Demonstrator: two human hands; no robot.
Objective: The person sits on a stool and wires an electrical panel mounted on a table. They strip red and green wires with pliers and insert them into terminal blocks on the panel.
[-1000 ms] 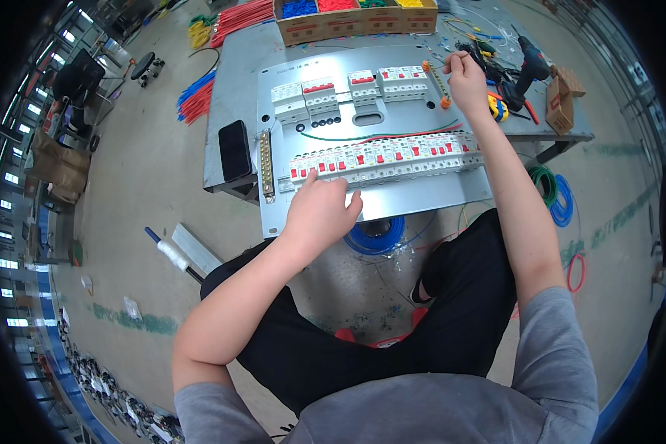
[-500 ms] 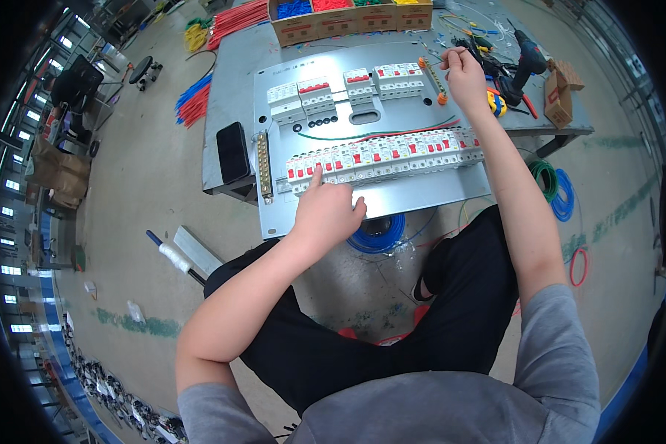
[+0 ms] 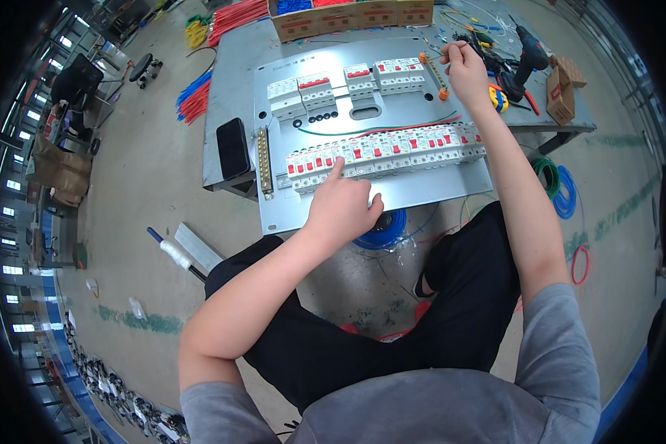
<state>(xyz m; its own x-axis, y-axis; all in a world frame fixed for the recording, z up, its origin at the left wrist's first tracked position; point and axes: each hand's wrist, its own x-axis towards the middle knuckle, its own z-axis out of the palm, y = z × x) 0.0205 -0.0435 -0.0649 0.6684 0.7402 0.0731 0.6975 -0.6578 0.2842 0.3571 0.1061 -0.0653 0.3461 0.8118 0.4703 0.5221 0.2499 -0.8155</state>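
Tabletop, grey: one black phone, left edge; one dark power drill, right side; one yellow-and-blue tape measure, near the drill; one brown cardboard box, right edge. Floor: one black wheeled stool, left; one blue coil, beside one green coil.

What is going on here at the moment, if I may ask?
A person's left hand points at the long breaker row on a metal panel, touching it or just above. The right hand is near the right-hand terminal strip, fingers pinched; whether it holds anything is unclear. A green wire lies beyond the row.
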